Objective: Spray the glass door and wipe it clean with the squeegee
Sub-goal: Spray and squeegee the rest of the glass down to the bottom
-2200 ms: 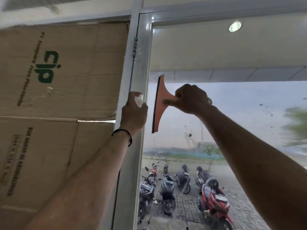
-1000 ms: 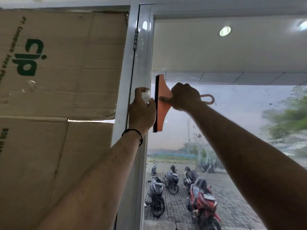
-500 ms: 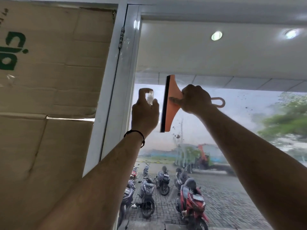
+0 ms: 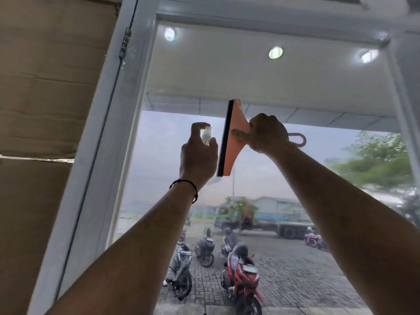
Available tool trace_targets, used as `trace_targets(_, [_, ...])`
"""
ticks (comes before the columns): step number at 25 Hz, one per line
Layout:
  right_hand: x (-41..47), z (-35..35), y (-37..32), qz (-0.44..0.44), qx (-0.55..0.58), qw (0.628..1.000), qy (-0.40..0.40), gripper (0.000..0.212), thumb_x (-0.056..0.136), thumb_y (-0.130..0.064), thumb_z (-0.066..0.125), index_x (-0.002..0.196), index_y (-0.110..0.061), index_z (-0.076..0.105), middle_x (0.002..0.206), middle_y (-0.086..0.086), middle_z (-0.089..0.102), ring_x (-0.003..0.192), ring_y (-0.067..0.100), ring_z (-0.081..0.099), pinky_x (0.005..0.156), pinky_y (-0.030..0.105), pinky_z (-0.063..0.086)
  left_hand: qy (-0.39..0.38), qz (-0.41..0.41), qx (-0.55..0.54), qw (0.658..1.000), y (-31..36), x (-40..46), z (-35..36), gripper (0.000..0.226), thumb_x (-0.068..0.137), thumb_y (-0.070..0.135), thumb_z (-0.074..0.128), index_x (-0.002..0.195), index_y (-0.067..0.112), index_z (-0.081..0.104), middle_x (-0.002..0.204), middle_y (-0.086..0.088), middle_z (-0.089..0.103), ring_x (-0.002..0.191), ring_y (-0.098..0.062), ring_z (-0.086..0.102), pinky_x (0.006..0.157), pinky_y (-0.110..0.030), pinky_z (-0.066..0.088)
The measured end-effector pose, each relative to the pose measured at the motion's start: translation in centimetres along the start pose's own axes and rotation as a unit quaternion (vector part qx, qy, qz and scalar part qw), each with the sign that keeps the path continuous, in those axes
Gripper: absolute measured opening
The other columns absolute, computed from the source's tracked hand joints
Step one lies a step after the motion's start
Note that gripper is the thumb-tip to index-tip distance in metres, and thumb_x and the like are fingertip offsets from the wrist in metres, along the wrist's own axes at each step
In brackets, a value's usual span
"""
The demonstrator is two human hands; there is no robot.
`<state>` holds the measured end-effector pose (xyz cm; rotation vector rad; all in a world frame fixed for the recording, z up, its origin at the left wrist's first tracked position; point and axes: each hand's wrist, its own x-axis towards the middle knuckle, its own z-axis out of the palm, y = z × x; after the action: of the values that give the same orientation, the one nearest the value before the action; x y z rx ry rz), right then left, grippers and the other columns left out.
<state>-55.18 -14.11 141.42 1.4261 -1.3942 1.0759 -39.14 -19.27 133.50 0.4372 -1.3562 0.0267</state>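
Both arms raised at glass door (image 4: 172,155). Left hand (image 4: 198,159) grips small clear spray bottle (image 4: 206,137), one finger on top. Right hand (image 4: 266,133) holds orange squeegee (image 4: 231,142), black blade vertical, just beside left hand.

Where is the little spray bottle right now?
In the head view, the spray bottle sits in the left hand, raised before the glass door, just left of the orange squeegee gripped by the right hand.
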Motion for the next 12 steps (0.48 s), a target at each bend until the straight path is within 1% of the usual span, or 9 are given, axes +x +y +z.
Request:
trace_targets(2, [0.3, -0.2, 1.8, 0.007, 0.003, 1.0, 0.01, 0.055, 0.082, -0.069, 0.059, 0.067, -0.017, 0.053, 0.067, 0.0, 0.056, 0.07, 0.025, 0.059, 0.063, 0.029, 0.04, -0.005, 0.004, -0.014, 1.0, 0.8, -0.3, 1.8, 0.023, 0.099, 0.022, 0.051, 0.119, 0.033, 0.046, 0.073, 0.005, 0.058, 0.056, -0.008, 0.056, 0.043, -0.01, 0.037])
trace_targets(5, [0.5, -1.0, 4.8, 0.025, 0.002, 0.999, 0.021, 0.057, 0.081, -0.071, 0.059, 0.074, -0.015, 0.059, 0.068, -0.001, 0.057, 0.072, 0.025, 0.058, 0.064, 0.029, 0.041, -0.013, 0.009, -0.025, 1.0, 2.3, -0.9, 4.3, 0.023, 0.099, 0.021, 0.051, 0.118, 0.034, 0.046, 0.072, 0.003, 0.059, 0.05, -0.007, 0.056, 0.042, -0.011, 0.038])
trace_targets(6, [0.5, -1.3, 5.7, 0.032, 0.0, 0.999, 0.022, 0.058, 0.081, -0.072, 0.059, 0.077, -0.014, 0.061, 0.069, 0.0, 0.058, 0.072, 0.025, 0.058, 0.065, 0.029, 0.041, -0.014, 0.009, -0.029, 0.999, 2.6, -1.1, 5.0, 0.023, 0.099, 0.021, 0.051, 0.117, 0.035, 0.046, 0.071, 0.003, 0.059, 0.05, -0.005, 0.057, 0.041, -0.011, 0.038])
trace_targets(8, [0.3, -1.6, 7.6, 0.053, 0.001, 0.998, 0.024, 0.059, 0.081, -0.072, 0.059, 0.084, -0.012, 0.064, 0.074, 0.002, 0.062, 0.075, 0.026, 0.06, 0.067, 0.03, 0.044, -0.019, 0.008, -0.04, 0.999, 3.3, -1.6, 6.7, 0.024, 0.099, 0.021, 0.051, 0.117, 0.036, 0.046, 0.069, 0.002, 0.058, 0.05, 0.001, 0.056, 0.04, -0.012, 0.037])
trace_targets(10, [0.1, -1.9, 9.5, 0.08, -0.001, 0.997, 0.023, 0.063, 0.081, -0.073, 0.058, 0.09, -0.011, 0.065, 0.082, 0.005, 0.065, 0.082, 0.028, 0.063, 0.071, 0.032, 0.049, -0.027, 0.011, -0.045, 0.999, 3.9, -2.1, 8.3, 0.024, 0.099, 0.021, 0.051, 0.118, 0.036, 0.046, 0.069, 0.004, 0.058, 0.048, 0.0, 0.055, 0.039, -0.013, 0.036])
trace_targets(12, [-0.5, -2.5, 11.8, 0.112, -0.01, 0.993, 0.022, 0.068, 0.082, -0.075, 0.054, 0.095, -0.01, 0.065, 0.089, 0.007, 0.067, 0.089, 0.03, 0.064, 0.072, 0.032, 0.049, -0.036, 0.016, -0.056, 0.998, 4.6, -2.8, 9.8, 0.024, 0.099, 0.02, 0.051, 0.118, 0.035, 0.046, 0.066, 0.005, 0.057, 0.048, 0.002, 0.055, 0.037, -0.013, 0.034])
